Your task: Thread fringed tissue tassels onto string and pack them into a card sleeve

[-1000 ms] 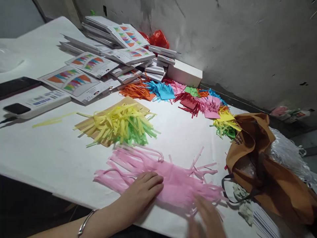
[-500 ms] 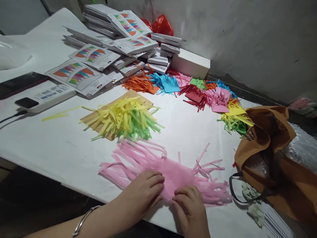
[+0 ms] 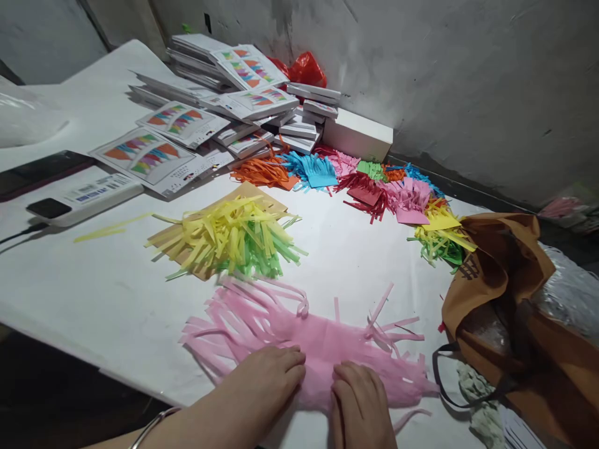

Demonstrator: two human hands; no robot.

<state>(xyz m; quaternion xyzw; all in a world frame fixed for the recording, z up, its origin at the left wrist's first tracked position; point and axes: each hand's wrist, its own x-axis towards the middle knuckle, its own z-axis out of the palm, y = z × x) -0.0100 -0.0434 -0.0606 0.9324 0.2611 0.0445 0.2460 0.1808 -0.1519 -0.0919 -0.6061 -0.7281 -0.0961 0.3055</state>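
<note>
A pink sheet of fringed tissue paper (image 3: 322, 340) lies spread on the white table (image 3: 84, 280) near its front edge. My left hand (image 3: 266, 380) rests flat on the sheet's near edge, fingers together and stretched out. My right hand (image 3: 358, 399) sits just to the right of it on the same edge, its fingers curled down onto the paper. The two hands are almost touching. A metal bangle (image 3: 150, 427) is on my left wrist.
A yellow and green fringed stack on brown card (image 3: 229, 237) lies behind the pink sheet. Further back are several coloured fringe piles (image 3: 374, 187), printed cards and boxes (image 3: 234, 93), and a white box (image 3: 358, 134). An orange bag (image 3: 510, 293) sits right. A phone (image 3: 44, 207) lies at left.
My right hand came in from the lower right onto the pink sheet and now sits beside my left hand. The left hand slid slightly nearer along the sheet's edge. The camera view shifted a little.
</note>
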